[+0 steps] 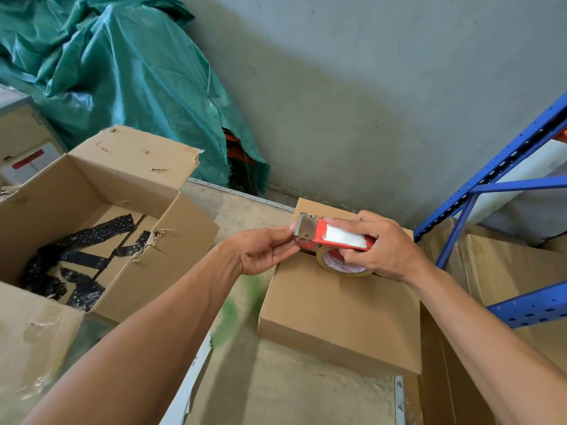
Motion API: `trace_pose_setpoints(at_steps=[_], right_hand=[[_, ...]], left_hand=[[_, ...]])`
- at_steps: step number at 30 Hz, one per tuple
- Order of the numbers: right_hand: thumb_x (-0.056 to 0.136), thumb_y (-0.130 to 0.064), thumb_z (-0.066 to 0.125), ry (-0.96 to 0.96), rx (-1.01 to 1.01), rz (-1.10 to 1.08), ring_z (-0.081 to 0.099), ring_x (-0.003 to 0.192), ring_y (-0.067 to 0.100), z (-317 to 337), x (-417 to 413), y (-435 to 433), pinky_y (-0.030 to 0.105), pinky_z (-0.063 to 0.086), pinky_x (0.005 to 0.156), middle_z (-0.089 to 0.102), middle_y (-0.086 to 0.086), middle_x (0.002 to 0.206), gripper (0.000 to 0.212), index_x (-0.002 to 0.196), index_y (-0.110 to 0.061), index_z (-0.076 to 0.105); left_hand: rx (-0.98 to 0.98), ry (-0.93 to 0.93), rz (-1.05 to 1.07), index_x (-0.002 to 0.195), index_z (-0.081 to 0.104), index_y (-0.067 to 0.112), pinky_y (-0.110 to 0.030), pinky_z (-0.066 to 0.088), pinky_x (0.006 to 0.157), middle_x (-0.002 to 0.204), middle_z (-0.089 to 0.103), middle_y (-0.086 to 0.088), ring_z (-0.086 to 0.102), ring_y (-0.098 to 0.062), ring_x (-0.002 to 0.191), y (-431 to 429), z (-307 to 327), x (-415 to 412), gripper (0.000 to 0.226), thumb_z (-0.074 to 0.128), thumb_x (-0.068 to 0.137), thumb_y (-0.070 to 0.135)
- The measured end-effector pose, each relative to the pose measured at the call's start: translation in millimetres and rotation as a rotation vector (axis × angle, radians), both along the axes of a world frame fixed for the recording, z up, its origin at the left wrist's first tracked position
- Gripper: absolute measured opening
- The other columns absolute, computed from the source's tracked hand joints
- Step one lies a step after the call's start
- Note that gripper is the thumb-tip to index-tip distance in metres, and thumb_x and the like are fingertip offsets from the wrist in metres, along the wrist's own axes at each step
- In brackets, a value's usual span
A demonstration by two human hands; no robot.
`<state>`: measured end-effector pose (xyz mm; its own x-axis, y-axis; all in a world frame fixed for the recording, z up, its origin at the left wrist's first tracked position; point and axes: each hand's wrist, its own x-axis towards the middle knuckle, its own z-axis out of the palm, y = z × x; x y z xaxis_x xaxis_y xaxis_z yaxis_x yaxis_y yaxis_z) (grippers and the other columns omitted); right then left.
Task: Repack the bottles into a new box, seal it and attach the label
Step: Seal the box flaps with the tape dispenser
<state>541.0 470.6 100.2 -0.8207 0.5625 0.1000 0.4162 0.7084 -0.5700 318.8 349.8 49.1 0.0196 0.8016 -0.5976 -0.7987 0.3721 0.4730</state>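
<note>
New box lay closed, flaps down, on the table, its right side along the table's right edge; contents hidden. Over its far half I held the tape dispenser. Right hand wrapped the red frame from the right, fingers curled over the top. The tape roll hung low over the lid; contact unclear. Left hand reached in from the left, thumb and fingertips pinching the metal blade end; could not tell whether a tape end lay between them. Old box stood open at left with torn flaps and black plastic strips inside, its near side cut off. A bare strip of table ran between the boxes. Blue rack and flat cardboard crowded the right; green tarp lay behind.
</note>
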Motion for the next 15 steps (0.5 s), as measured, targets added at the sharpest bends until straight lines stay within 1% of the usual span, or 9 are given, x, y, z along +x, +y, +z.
trace_pose_setpoints(at_steps=[2,3,5,7,9,10,12,14,15], right_hand=[[0.077,-0.012,0.078,0.017,0.000,0.003,0.050,0.079,0.020,4,0,-1,0.016,0.037,0.060,0.054,-0.001,0.090,0.063,0.123,-0.053,0.066],[0.077,-0.011,0.079,0.018,0.000,0.004,0.050,0.079,0.020,5,0,-2,0.016,0.037,0.060,0.054,-0.001,0.090,0.063,0.123,-0.052,0.066],[0.077,-0.011,0.079,0.019,0.001,0.013,0.049,0.078,0.018,6,-2,-2,0.015,0.037,0.060,0.054,-0.003,0.089,0.062,0.125,-0.049,0.068],[0.077,-0.014,0.079,-0.003,0.016,0.037,0.050,0.077,0.018,4,-3,-1,0.016,0.037,0.061,0.054,-0.003,0.089,0.062,0.127,-0.049,0.067],[0.077,-0.017,0.078,-0.032,0.034,0.050,0.050,0.078,0.019,1,-4,1,0.020,0.038,0.063,0.053,-0.003,0.088,0.063,0.129,-0.050,0.065],[0.077,-0.019,0.078,-0.040,0.035,0.049,0.050,0.078,0.018,1,-5,2,0.020,0.038,0.063,0.052,-0.004,0.088,0.062,0.129,-0.050,0.064],[0.076,-0.027,0.074,-0.062,0.042,0.044,0.049,0.077,0.018,2,-8,2,0.025,0.040,0.063,0.050,-0.004,0.086,0.058,0.130,-0.048,0.065],[0.075,-0.034,0.071,-0.098,0.061,0.056,0.049,0.076,0.016,3,-10,3,0.031,0.041,0.064,0.048,-0.006,0.083,0.054,0.130,-0.040,0.069],[0.077,-0.034,0.073,-0.110,0.069,0.068,0.048,0.076,0.015,3,-11,4,0.033,0.041,0.063,0.046,-0.007,0.082,0.053,0.130,-0.039,0.070]], left_hand=[[0.002,-0.038,0.005,0.099,0.076,0.001,-0.029,0.061,0.075,0.098,0.076,-0.021,0.077,-0.023,0.081,0,0,-1,0.018,0.063,0.086,0.005],[-0.001,-0.042,0.005,0.100,0.076,0.001,-0.028,0.061,0.073,0.096,0.076,-0.021,0.077,-0.023,0.078,0,-1,-1,0.018,0.061,0.090,0.003],[-0.012,-0.003,-0.017,0.111,0.072,0.000,-0.025,0.063,0.068,0.098,0.075,-0.021,0.077,-0.021,0.078,0,-2,-2,0.022,0.053,0.098,-0.001],[-0.004,0.131,-0.065,0.120,0.069,-0.001,-0.023,0.062,0.067,0.107,0.074,-0.021,0.076,-0.020,0.086,1,-2,-5,0.026,0.051,0.100,-0.003],[0.010,0.310,-0.072,0.120,0.069,-0.001,-0.022,0.061,0.067,0.113,0.073,-0.021,0.073,-0.022,0.094,3,0,-10,0.026,0.056,0.098,-0.005],[0.013,0.389,-0.059,0.116,0.069,-0.001,-0.023,0.061,0.066,0.110,0.073,-0.021,0.073,-0.023,0.093,3,1,-13,0.023,0.058,0.096,-0.006],[0.021,0.516,-0.044,0.105,0.071,-0.001,-0.023,0.060,0.064,0.099,0.074,-0.019,0.074,-0.020,0.081,3,6,-17,0.016,0.062,0.093,-0.007],[0.024,0.614,-0.036,0.100,0.071,-0.002,-0.023,0.059,0.061,0.092,0.074,-0.017,0.072,-0.018,0.073,3,10,-18,0.012,0.065,0.091,-0.008],[0.025,0.654,-0.028,0.098,0.071,-0.003,-0.022,0.059,0.061,0.091,0.073,-0.017,0.071,-0.018,0.072,3,11,-19,0.011,0.066,0.090,-0.008]])
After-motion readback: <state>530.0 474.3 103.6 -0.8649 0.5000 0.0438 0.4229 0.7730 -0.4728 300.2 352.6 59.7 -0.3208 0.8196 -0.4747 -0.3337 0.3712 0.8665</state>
